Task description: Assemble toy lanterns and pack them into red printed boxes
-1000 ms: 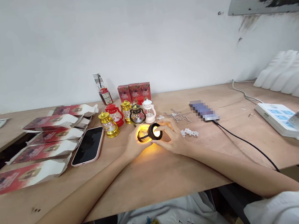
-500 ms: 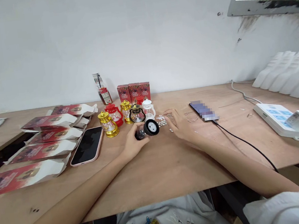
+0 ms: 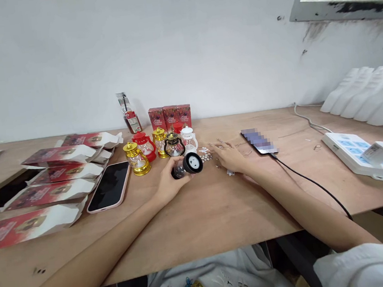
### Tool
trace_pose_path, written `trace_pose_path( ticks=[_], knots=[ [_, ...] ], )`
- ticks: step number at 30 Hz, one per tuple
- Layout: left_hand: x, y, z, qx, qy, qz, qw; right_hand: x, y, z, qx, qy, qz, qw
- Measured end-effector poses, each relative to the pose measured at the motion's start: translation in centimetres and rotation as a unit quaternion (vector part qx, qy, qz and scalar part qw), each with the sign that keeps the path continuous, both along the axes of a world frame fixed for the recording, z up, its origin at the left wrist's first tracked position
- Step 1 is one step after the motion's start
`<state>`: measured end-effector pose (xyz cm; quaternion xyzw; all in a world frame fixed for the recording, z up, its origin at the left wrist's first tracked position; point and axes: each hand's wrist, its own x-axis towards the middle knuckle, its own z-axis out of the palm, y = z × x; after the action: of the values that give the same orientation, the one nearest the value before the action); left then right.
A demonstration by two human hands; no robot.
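Observation:
My left hand (image 3: 168, 182) is closed around a small black lantern (image 3: 180, 169) with a clear body. The lantern lies tilted, its round black base with a white underside (image 3: 194, 162) turned towards me. To the right, my right hand (image 3: 231, 157) rests palm down on the table with its fingers spread, over small loose parts. Small white discs (image 3: 204, 155) lie just left of its fingertips. Thin wire pieces (image 3: 246, 153) lie beyond and beside it. Behind my left hand stand miniature lanterns: gold (image 3: 137, 159), red (image 3: 145, 147), black (image 3: 174, 145) and white (image 3: 188, 139).
Open red-and-white boxes (image 3: 52, 188) lie in a row at the left, beside a phone with a pink case (image 3: 109, 187). Small red boxes (image 3: 170, 116) and a bottle (image 3: 131, 118) stand near the wall. Rightwards are a cabled phone (image 3: 257, 141), a power strip (image 3: 356, 151) and white plastic pieces (image 3: 364, 99).
My right hand has lowered and flattened onto the small parts, its fingers spreading. My left hand keeps the black lantern in nearly the same pose. The view has shifted slightly.

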<state>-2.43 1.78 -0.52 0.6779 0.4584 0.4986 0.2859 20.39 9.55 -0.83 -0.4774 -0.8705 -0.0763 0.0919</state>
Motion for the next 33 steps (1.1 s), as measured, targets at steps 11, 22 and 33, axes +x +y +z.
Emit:
trace_pose_path(
  ticks=[11,22,33],
  knots=[
    [0.0,0.1,-0.1,-0.006,0.001,-0.006,1.0,0.8,-0.2,1.1,0.014,-0.01,-0.023,1.0],
    [-0.1,0.2,-0.2,0.004,0.004,-0.009,1.0,0.6,-0.4,1.6,0.009,-0.03,-0.037,0.999],
    [-0.1,0.2,-0.2,0.0,-0.005,-0.017,1.0,-1.4,-2.2,1.5,-0.016,0.238,0.08,0.968]
  ],
)
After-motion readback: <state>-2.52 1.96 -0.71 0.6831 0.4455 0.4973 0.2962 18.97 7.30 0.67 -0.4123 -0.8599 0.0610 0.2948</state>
